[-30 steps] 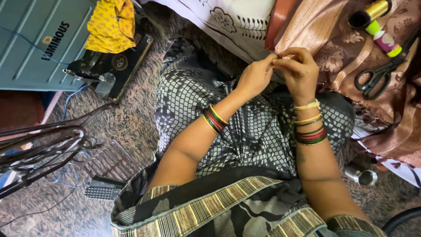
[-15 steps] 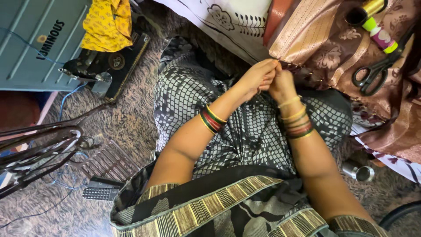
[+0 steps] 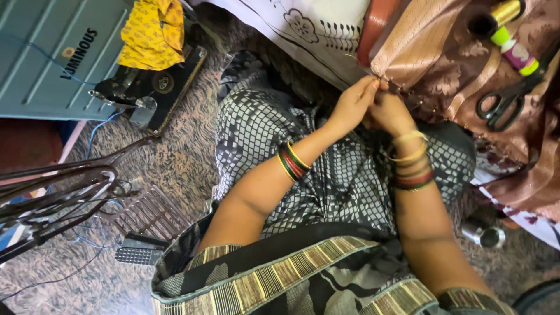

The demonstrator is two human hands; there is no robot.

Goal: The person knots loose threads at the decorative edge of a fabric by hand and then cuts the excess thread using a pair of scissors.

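Nearest the camera lies the person's lap, covered in black and grey checked cloth (image 3: 326,175) with a gold-striped border (image 3: 262,280). Both forearms reach forward over it, each wrist ringed with bangles.

The left hand (image 3: 353,105) is closed, its fingertips pinched on the edge of the pink fabric (image 3: 431,52). The right hand (image 3: 392,111) sits just beside it, touching it, fingers curled in at the same edge; whether it grips the fabric or something small cannot be told. The pink fabric, striped and flowered, spreads from the hands up and to the right, draped over the person's right knee.

On that fabric, to the right of the hands, lie black scissors (image 3: 506,104). Beyond them are a gold thread spool (image 3: 496,16) and a pink and green tube (image 3: 513,51).

Low at the right, a small metal cup (image 3: 484,234) lies on the mottled floor (image 3: 181,146).

To the left stand a dark metal rack (image 3: 52,198) and a small black remote (image 3: 135,255). Farther off sits a black sewing machine (image 3: 149,87) with yellow cloth (image 3: 151,32) heaped on it, next to a grey-green box (image 3: 46,58). At the top lies a white printed cloth (image 3: 309,26).
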